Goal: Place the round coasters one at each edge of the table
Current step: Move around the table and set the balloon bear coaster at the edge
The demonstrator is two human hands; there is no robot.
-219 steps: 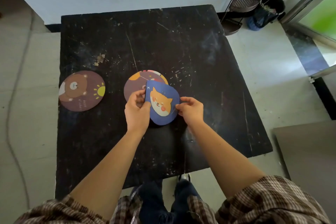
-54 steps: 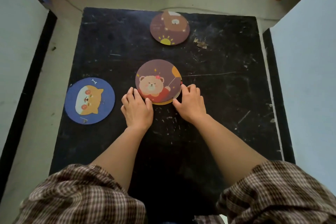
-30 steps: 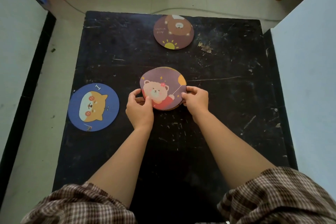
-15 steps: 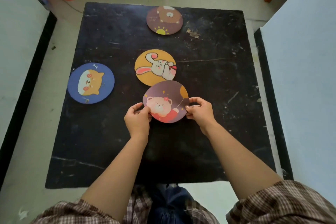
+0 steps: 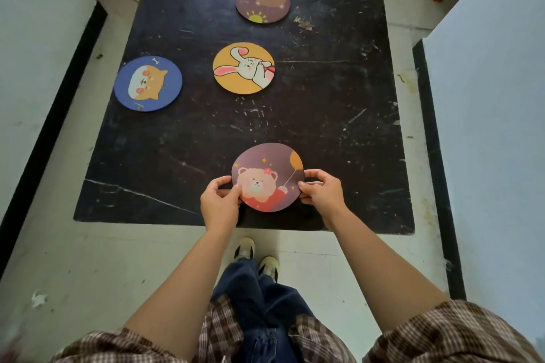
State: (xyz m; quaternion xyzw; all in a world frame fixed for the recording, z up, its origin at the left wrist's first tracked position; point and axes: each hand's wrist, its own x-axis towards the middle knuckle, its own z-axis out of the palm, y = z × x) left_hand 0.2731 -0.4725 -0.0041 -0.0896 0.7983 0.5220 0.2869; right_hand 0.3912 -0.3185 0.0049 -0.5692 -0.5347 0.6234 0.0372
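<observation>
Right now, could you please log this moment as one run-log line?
both hands grip pink bear coaster at near edge | brown bear coaster far edge | dog coaster left edge | rabbit coaster centre

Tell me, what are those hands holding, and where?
The purple bear coaster, pinched at its rim: left hand on its left edge, right hand on its right.

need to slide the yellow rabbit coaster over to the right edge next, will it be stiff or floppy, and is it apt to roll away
The yellow rabbit coaster lies flat on the black table, so it should slide, not roll. It looks thin, so probably light and hard to lift by its rim. The similar bear coaster, held at its sides by the left hand and right hand, shows no sag, suggesting some stiffness.
</observation>
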